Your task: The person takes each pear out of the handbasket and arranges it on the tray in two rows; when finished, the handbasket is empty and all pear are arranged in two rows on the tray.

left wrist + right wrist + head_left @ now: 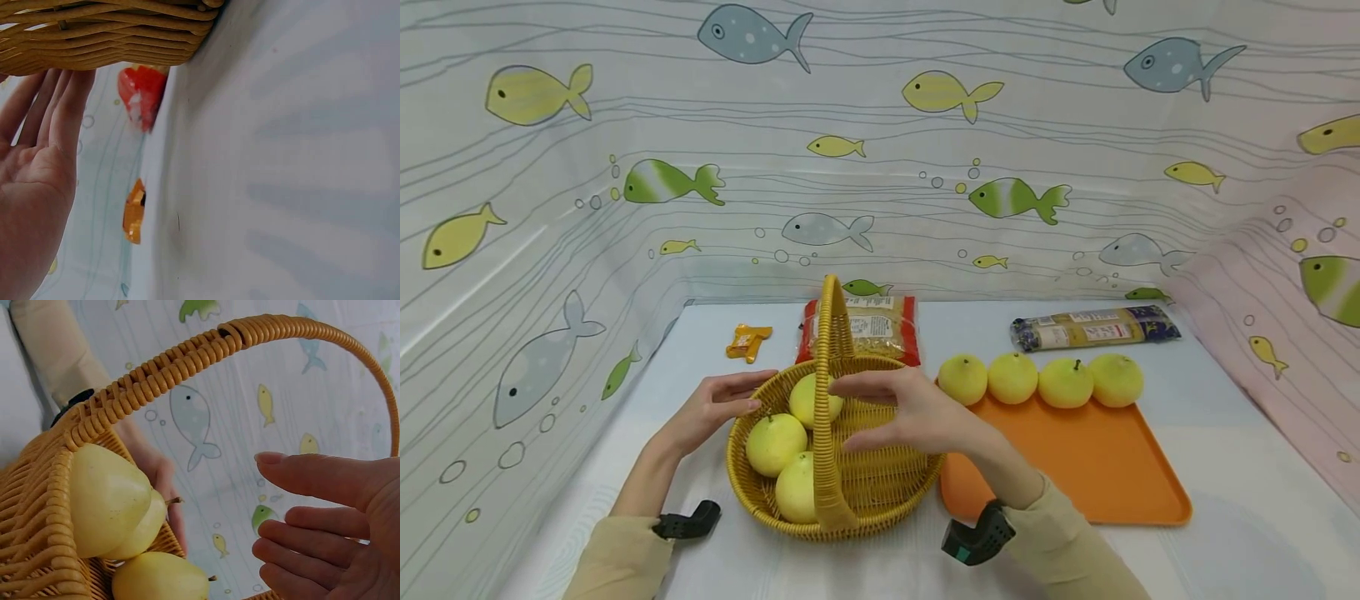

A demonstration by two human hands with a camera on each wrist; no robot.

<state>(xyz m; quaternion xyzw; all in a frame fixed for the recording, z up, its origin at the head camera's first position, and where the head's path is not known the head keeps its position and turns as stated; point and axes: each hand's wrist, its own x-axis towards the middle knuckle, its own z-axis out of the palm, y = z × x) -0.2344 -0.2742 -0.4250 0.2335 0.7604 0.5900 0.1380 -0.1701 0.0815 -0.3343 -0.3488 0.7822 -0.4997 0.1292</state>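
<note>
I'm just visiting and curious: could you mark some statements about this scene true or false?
1. Three yellow fruits show in the basket. True.
2. The right hand grips a fruit. False: the right hand holds nothing.
3. Four more fruits line the far side of the orange tray. True.
4. The basket's handle is folded down. False: the handle stands upright.
5. A red-edged packet lies behind the basket. True.
</note>
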